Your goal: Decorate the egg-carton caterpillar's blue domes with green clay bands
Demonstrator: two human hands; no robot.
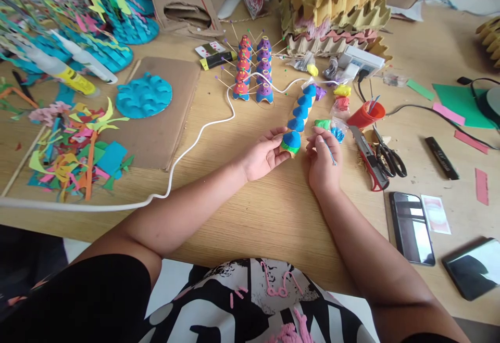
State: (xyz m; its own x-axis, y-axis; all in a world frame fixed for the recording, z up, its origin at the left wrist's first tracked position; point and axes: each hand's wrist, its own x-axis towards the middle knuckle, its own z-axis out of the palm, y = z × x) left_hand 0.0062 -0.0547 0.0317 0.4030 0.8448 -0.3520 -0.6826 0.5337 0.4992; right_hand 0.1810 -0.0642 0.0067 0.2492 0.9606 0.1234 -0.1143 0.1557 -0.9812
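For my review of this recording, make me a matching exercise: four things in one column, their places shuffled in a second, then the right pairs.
Things
1. blue-topped egg-carton strip
2. thin blue stick
3. turquoise disc
4. scissors

Places
A. lying on the brown cardboard sheet
B. held in the right hand
C. beside the utility knife
D. held in the left hand

Right pairs: 1-D, 2-B, 3-A, 4-C
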